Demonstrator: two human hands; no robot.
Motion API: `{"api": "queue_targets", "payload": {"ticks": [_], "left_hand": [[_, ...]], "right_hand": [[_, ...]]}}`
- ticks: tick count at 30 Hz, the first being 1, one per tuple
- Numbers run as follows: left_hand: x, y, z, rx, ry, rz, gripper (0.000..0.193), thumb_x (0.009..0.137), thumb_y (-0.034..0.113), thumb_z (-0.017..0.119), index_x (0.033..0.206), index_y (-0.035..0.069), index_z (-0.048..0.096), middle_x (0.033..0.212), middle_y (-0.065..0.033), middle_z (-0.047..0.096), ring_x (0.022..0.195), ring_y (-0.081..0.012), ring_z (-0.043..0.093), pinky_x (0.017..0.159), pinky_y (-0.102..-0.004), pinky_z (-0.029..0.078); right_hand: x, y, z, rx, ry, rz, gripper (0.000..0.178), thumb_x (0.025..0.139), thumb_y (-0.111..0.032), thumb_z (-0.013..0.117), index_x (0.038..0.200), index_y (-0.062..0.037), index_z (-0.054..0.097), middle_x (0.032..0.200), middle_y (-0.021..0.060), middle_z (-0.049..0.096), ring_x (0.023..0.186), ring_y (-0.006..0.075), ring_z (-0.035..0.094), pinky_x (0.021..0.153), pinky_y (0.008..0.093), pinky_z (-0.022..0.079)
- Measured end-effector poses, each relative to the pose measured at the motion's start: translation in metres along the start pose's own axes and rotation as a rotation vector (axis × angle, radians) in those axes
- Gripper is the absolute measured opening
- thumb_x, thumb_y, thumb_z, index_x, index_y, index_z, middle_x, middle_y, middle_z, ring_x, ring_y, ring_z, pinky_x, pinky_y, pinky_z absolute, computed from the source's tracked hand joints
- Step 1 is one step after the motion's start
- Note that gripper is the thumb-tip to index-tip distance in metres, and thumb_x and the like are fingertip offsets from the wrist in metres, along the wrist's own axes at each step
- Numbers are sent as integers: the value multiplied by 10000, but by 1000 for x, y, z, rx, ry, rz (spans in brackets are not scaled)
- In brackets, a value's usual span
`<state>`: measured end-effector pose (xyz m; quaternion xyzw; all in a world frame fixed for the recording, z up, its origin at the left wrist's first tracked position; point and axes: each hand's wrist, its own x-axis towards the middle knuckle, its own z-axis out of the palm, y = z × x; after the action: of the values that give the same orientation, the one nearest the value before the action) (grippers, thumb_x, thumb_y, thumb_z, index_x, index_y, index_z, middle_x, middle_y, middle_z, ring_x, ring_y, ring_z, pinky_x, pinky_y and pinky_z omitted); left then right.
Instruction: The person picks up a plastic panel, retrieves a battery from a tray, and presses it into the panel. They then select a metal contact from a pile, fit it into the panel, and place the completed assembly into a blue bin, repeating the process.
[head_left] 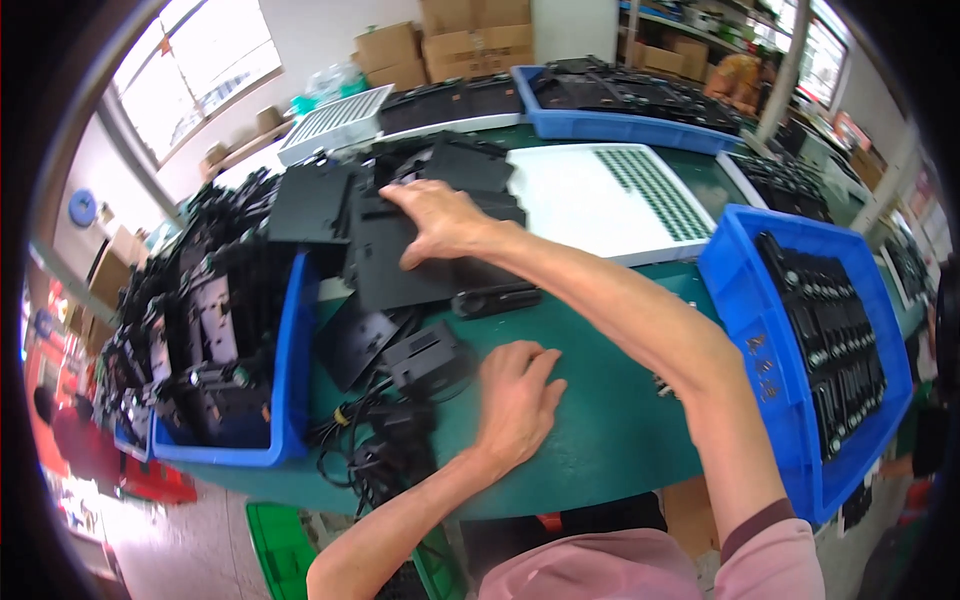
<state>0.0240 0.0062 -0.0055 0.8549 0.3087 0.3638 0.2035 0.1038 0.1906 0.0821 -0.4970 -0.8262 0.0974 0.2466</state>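
Right hand (pixel 440 225) reaches across to the worktop's (pixel 600 420) left half, fingers spread flat, pressing on a black plastic panel (pixel 400 270); whether it grips cannot be told. Panel lies flat atop a heap of like parts, long axis running toward the far edge, tilted slightly left. Left hand (pixel 515 400) rests open, palm down, on bare green surface near the front edge, beside a small black housing (pixel 425 355) and tangled cables (pixel 370 440). Blue bins (pixel 295 380) of black parts at the left and right edges. Brown cardboard boxes (pixel 470 45) stacked against the far wall. Bright windows (pixel 200 70) far left.
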Motion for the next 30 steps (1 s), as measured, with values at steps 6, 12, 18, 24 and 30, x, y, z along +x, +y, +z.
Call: {"api": "queue_targets", "payload": {"ticks": [6, 12, 18, 24, 30], "left_hand": [[-3, -3, -7, 40, -7, -58, 364, 744, 48, 718, 1100, 4, 654, 1086, -152, 593, 1039, -359, 527, 906, -468, 409], [0, 1, -6, 50, -50, -64, 362, 765, 46, 705, 1119, 3, 646, 1084, -145, 585, 1037, -343, 519, 915, -451, 404], [-1, 1, -5, 57, -45, -60, 362, 772, 38, 698, 1126, -6, 636, 1074, -141, 578, 1025, -335, 516, 910, -432, 413], [1, 3, -5, -3, -40, -132, 407, 776, 16, 691, 1174, -7, 610, 1076, -133, 566, 1022, -317, 514, 923, -406, 423], [-3, -1, -11, -1, -9, -184, 465, 806, -10, 649, 1261, -10, 552, 1116, -152, 562, 1051, -332, 521, 925, -405, 444]], "right_hand": [[-6, -16, -1, -50, 136, -15, 957, 478, -262, 920, 1343, -85, 552, 1234, 175, 540, 1208, 353, 500, 951, 486, 467], [-19, 4, -10, 97, 342, -66, 567, 553, -130, 897, 1077, -67, 690, 1061, 169, 636, 931, 321, 663, 837, 435, 514], [-48, 8, -42, 537, 417, 30, 349, 611, -93, 817, 940, -31, 718, 894, 144, 729, 853, 235, 699, 801, 341, 550], [-125, 13, -122, 381, 337, 134, 377, 712, -142, 760, 1048, 11, 685, 794, 76, 668, 729, 148, 626, 662, 304, 500], [-189, 14, -118, 340, 105, 324, 384, 706, -65, 670, 1081, 19, 659, 863, 98, 668, 677, 154, 607, 627, 309, 491]]}}
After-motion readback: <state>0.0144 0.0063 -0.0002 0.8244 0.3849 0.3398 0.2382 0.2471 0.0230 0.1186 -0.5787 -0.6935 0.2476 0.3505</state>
